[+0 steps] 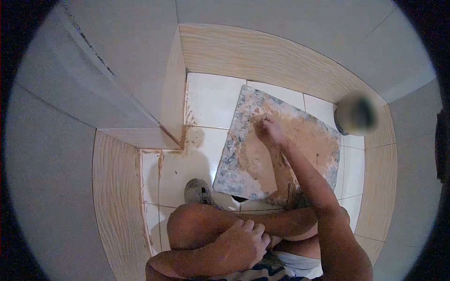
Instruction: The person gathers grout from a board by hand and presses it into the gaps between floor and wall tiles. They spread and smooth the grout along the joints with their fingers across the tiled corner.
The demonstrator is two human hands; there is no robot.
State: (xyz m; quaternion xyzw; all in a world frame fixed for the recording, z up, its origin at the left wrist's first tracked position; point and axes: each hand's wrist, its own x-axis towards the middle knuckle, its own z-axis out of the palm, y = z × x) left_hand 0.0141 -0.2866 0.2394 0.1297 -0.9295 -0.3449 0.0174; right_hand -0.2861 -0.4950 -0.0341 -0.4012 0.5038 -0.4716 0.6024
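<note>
My right hand (269, 129) is over the upper part of a square board (225, 164) smeared with brownish paste. Its fingers are curled together, and whatever they may hold is too small to make out. Across my bent knee rests my left hand (248, 241), its fingers lying loosely over the skin and holding nothing. Brown paste (309, 140) covers much of the board's middle and right side.
A round container (343, 119), partly blurred, stands at the right by the wall. White floor tiles (213, 98) surround the board, with brown smears near the wall corner. A shoe (197, 191) is at the board's lower left. Wavy beige tiles (243, 51) line the walls.
</note>
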